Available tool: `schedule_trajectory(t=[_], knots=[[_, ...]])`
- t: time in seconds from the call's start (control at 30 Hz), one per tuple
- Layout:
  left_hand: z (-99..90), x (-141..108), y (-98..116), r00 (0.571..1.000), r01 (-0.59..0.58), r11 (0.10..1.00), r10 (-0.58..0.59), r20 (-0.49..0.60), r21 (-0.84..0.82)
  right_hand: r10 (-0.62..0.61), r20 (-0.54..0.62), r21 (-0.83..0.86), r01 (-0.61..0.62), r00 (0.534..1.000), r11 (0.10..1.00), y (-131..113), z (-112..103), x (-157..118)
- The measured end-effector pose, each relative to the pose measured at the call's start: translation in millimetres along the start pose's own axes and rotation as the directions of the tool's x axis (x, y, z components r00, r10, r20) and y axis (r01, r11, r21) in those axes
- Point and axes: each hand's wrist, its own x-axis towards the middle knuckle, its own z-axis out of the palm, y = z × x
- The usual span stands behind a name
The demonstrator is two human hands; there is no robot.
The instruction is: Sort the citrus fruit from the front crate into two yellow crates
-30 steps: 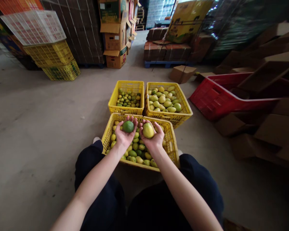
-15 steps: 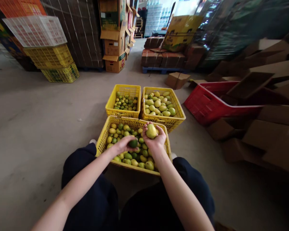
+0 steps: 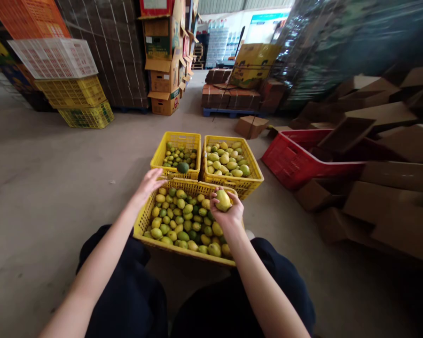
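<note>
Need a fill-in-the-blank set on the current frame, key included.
1. The left hand holds ____, with a dark green fruit nearby.
2. The hand holding a yellowish fruit is the person's ____.
3. The white crate sits directly beneath the ____ one.
4. The crate with cardboard in it is ____.

Missing words: nothing; right; orange; red.

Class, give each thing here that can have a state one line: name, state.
Left hand: open, holding nothing
Right hand: curled, holding
Pale fruit: held in right hand
Green fruit: apart from both hands, seemingly airborne
Front crate: open-topped, holding many fruits
Back-left crate: open-topped, partly filled
Back-right crate: open-topped, holding many fruits
Red crate: open-topped, cardboard inside
</note>
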Motion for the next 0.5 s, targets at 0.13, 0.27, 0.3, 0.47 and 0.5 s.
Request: schedule_trajectory(t=[0.13, 0.27, 0.3, 0.47, 0.5], knots=[[-19.1, -2.8, 18.3, 0.990, -0.053, 0.946, 0.091, -0.105, 0.319, 0.024, -0.037, -0.082, -0.027, 0.999, 0.996, 10.2, -3.5, 3.5], [-27.7, -19.0, -10.2, 0.991, -0.077, 0.738, -0.018, 0.134, 0.671, 0.126, -0.073, -0.283, -0.141, 0.989, 0.949, 37.1, -16.5, 6.3], [-29.6, -20.0, -16.9, 0.984, -0.113, 0.674, -0.024, 0.175, 0.730, 0.180, -0.109, -0.346, -0.207, 0.978, 0.915, 45.9, -24.0, 5.5], [-47.0, -11.8, -28.3, 0.973, -0.152, 0.533, -0.069, 0.222, 0.833, 0.290, -0.360, -0.513, -0.448, 0.887, 0.733, 81.0, -79.4, -11.6], [-50.9, -9.4, -27.6, 0.974, -0.143, 0.537, -0.073, 0.215, 0.831, 0.282, -0.390, -0.530, -0.464, 0.876, 0.710, 81.8, -87.6, -13.8]])
